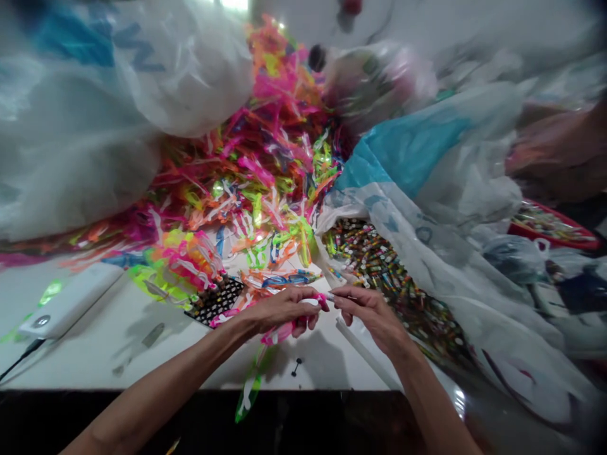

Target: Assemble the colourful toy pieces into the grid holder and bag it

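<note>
My left hand is closed around a bright pink plastic piece, its end showing beyond the fingertips. My right hand meets it from the right, thumb and finger pinching a small whitish piece against that pink end. Below the left hand, another pink piece shows, partly covered by the fingers. A translucent green piece with a white bone-like shape sticks out over the table's front edge. Left of the hands, a black rack with rows of holes holds neon pieces upright along its far side.
A big heap of neon plastic pieces covers the back of the white table. An open plastic bag on the right holds many small multicoloured sticks. A white box with a cable lies left; full bags crowd behind.
</note>
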### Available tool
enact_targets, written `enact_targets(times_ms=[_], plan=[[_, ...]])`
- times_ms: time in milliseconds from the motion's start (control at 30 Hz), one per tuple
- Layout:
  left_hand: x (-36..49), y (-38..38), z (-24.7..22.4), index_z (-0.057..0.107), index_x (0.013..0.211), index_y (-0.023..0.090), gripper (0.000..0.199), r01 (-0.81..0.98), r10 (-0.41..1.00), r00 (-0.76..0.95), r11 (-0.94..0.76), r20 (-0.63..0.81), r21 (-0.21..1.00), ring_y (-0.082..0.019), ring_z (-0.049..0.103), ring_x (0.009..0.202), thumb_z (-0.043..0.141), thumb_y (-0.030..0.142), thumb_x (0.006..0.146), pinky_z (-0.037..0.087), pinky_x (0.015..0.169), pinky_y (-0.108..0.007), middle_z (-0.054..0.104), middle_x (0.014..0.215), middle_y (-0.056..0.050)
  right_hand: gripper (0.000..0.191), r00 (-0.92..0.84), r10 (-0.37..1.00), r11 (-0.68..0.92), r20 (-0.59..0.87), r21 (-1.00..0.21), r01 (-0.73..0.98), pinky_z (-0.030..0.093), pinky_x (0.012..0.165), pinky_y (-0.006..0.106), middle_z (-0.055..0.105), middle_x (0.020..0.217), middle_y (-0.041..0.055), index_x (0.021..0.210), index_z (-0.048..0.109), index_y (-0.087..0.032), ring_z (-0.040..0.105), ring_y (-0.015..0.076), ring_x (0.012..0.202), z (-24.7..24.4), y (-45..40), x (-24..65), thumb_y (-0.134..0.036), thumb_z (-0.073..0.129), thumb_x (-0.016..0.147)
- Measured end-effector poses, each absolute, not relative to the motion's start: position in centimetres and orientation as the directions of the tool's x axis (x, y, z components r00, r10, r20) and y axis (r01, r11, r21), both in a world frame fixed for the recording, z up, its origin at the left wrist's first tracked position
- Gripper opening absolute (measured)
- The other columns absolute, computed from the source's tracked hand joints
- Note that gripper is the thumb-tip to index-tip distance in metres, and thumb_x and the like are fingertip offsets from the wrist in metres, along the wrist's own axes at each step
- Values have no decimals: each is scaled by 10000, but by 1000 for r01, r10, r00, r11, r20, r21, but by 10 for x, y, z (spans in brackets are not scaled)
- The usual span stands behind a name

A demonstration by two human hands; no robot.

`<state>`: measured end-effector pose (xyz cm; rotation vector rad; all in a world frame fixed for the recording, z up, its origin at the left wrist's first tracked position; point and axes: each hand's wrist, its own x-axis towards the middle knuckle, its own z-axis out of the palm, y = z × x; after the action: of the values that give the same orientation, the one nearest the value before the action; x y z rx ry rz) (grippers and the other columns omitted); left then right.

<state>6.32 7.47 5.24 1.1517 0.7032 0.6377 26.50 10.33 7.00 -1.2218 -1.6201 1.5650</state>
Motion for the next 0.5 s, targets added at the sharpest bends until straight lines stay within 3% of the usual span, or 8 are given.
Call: enact_targets(times_ms=[333, 500], plan=[[63, 74, 52, 538, 1079, 173, 345, -44, 685, 693, 351, -224, 935, -38, 453, 401, 566, 359, 790, 371, 396, -162, 526, 675, 26, 249, -478, 861, -93, -175, -977, 190, 349, 468, 206, 586, 698, 8, 862, 703, -173, 431, 60, 495, 76, 98, 266, -361, 655, 706], [58, 71, 53, 563, 1050, 165, 355, -62, 673, 702, 383, -233, 922, -46, 448, 461, 594, 377, 767, 352, 421, -160, 512, 663, 24, 220, -541, 824, -54, -168, -974, 219, 368, 474, 200, 603, 741, 23, 863, 711, -172, 451, 70, 530, 79, 99, 269, -323, 647, 716]])
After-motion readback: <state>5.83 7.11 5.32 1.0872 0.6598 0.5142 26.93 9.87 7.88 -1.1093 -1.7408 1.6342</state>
